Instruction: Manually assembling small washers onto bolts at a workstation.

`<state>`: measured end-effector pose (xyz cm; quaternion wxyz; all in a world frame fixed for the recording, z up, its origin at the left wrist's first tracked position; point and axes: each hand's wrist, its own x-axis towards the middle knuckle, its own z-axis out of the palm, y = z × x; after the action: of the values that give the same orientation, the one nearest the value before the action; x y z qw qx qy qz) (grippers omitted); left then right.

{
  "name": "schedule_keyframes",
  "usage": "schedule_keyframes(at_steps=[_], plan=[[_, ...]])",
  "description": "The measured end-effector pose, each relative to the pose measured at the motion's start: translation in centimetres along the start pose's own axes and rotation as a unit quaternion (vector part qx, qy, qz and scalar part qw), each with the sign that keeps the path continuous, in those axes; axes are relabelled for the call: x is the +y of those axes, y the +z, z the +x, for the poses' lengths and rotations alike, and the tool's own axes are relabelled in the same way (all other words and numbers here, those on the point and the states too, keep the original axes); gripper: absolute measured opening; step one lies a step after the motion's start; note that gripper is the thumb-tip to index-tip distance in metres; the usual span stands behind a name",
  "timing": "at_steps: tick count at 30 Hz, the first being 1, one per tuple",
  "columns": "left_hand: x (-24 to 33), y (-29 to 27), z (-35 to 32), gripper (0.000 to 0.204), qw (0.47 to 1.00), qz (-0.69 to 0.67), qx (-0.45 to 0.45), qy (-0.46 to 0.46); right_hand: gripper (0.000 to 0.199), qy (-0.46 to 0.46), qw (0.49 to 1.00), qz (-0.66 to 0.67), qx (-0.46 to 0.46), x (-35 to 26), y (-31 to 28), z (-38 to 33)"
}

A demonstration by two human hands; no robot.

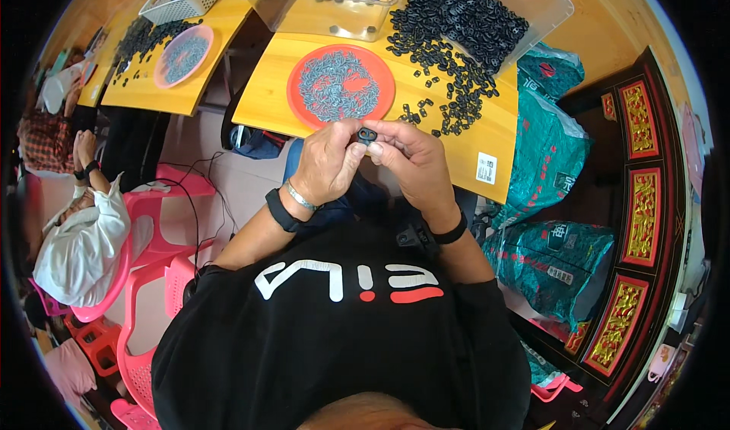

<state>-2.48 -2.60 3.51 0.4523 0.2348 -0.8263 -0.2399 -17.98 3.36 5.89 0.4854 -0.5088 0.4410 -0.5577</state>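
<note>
Between my two hands, just off the table's near edge, is a small black oval piece with two round openings (366, 135). My left hand (328, 164) pinches it from the left with thumb and fingers. On its other side my right hand (417, 156) is closed on it too, the thumb tip close to the left one. Whether a small metal part sits in the piece is too small to tell. Right beyond my hands lies a round red plate (385, 76) holding many small grey metal pins or screws (334, 88). Loose black pieces of the same kind (464, 95) are strewn to its right.
A clear plastic bin (559, 8) lies tipped, black pieces spilling onto the yellow table (266, 80). Another clear tray (293, 13) stands behind the plate. Green woven sacks (547, 156) crowd the right. Pink chairs (144, 361), cables and a seated person in white (84, 255) are left.
</note>
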Motion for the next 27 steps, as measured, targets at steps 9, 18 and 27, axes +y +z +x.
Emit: schedule_keyframes(at_steps=[9, 18, 27], plan=[[0.5, 1.2, -0.5, 0.016, 0.998, -0.035, 0.051, -0.021, 0.025, -0.017, 1.000, 0.006, 0.026, 0.2, 0.9, -0.4], [0.0, 2.1, -1.0, 0.012, 0.992, -0.082, 0.054, -0.076, 0.018, 0.023, 0.998, 0.043, 0.042, 1.5, 1.0, 0.1], [-0.9, 2.0, -2.0, 0.010, 0.963, -0.174, 0.016, -0.203, 0.018, 0.130, 0.991, -0.011, -0.028, 1.1, -0.9, 2.3]])
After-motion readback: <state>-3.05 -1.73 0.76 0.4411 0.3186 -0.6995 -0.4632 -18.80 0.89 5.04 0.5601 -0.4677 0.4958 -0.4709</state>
